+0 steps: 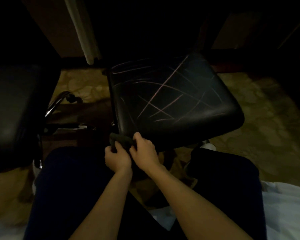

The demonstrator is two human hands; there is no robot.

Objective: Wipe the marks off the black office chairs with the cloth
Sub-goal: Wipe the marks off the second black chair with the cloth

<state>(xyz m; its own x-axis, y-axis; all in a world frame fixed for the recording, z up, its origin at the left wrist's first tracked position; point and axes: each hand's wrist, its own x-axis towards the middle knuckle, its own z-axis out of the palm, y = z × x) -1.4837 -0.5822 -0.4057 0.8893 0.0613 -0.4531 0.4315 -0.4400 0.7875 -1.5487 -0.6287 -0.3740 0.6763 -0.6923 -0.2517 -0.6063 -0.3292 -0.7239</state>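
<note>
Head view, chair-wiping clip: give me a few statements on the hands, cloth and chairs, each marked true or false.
1. Both hands hold the dark cloth at the near corner of the marked chair seat. True: the left hand and right hand both grip it.
2. The seat in front is already free of marks. False: pale lines cross it.
3. A second black chair stands to the left. True.
4. The cloth is spread flat across the middle of the seat. False: it is bunched at the seat's near edge.
5. The floor is bare white tile. False: it is patterned carpet.
</note>
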